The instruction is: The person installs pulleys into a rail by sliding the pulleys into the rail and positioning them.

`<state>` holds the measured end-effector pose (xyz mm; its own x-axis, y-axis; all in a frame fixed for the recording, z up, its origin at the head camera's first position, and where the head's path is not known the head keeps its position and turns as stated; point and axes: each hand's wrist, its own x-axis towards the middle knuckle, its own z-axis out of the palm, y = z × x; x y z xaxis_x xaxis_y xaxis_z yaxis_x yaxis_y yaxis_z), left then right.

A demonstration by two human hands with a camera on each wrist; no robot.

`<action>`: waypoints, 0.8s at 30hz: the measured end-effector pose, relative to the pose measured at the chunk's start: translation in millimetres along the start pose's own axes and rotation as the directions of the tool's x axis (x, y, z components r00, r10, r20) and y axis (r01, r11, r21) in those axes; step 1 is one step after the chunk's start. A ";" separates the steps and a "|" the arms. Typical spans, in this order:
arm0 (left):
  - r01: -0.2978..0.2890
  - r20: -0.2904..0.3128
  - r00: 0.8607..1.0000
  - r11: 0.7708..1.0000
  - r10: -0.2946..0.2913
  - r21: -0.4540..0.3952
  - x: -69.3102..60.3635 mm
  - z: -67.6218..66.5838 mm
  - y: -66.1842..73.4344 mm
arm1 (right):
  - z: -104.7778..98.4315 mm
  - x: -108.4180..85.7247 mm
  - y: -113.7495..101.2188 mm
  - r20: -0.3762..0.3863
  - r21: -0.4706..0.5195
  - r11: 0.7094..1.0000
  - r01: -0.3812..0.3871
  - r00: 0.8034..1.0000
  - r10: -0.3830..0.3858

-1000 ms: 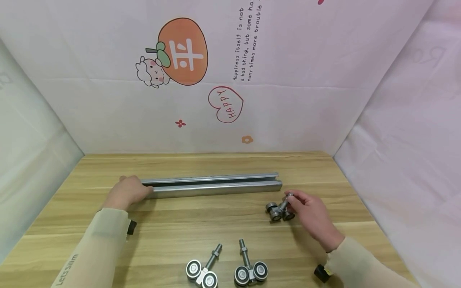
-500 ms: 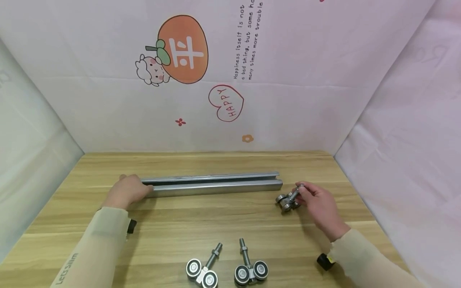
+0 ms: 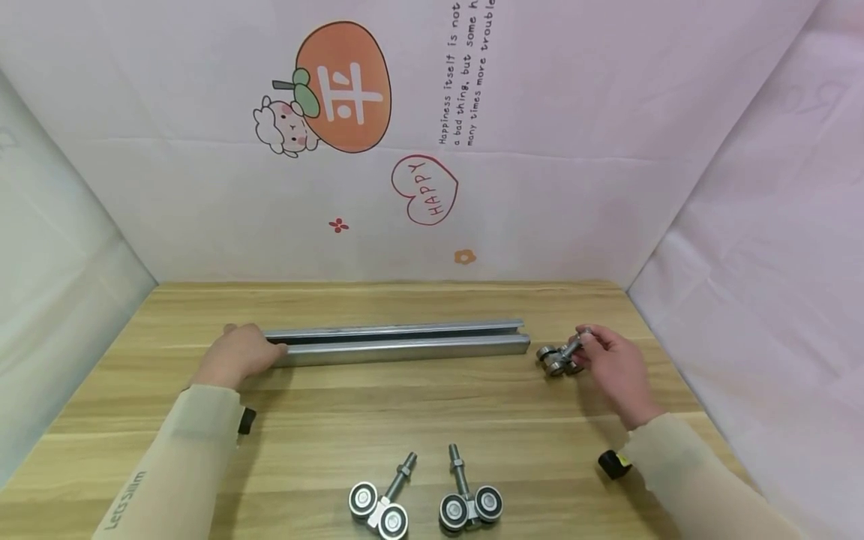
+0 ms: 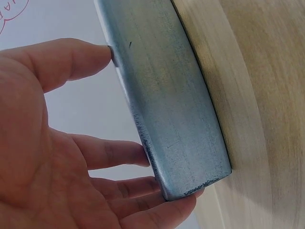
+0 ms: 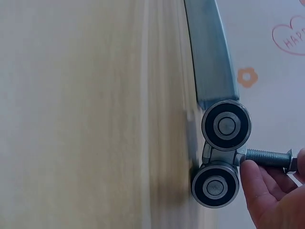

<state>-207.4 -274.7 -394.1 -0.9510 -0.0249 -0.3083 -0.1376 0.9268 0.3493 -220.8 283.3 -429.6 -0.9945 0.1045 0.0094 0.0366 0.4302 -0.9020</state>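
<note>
Head view: I judge it early. Left hand [image 3: 238, 355] clamped on rail [image 3: 405, 351], right hand [image 3: 617, 369] pinching roller [image 3: 556, 362] just outside; two spare rollers [image 3: 379, 511] [image 3: 470, 510] waiting.

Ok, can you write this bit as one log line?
left hand: holds rail at left end | right hand: holds roller by its bolt, near rail's right end | table: two more rollers

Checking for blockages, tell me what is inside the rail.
In the rail, dark shadow shows, no distinct object. Deeper down is hidden, and from above the left hand covers one end.
</note>
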 end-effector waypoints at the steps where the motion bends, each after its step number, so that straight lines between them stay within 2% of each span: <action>1: 0.000 0.000 1.000 1.000 0.000 0.001 -0.2 -0.6 0.5 | -1.6 1.4 0.6 -0.003 0.004 1.000 0.000 1.000 0.000; 12: 0.009 0.006 1.000 1.000 -0.009 -0.002 0.5 0.9 -0.7 | -12.7 18.0 10.5 -0.071 0.068 0.997 -0.030 0.997 0.035; 17: 0.009 -0.001 1.000 1.000 -0.009 0.001 1.8 1.5 -2.4 | -12.4 23.8 7.8 -0.083 -0.014 0.999 -0.043 0.996 0.042; 24: 0.012 0.001 1.000 1.000 -0.012 0.006 3.4 1.8 -2.3 | -8.8 30.7 4.4 -0.112 -0.170 0.985 -0.014 0.994 -0.006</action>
<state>-209.8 -276.2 -397.5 -0.9488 -0.0355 -0.3138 -0.1472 0.9289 0.3400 -250.3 296.3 -429.5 -0.9773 0.2022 0.0629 0.0664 0.5747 -0.8156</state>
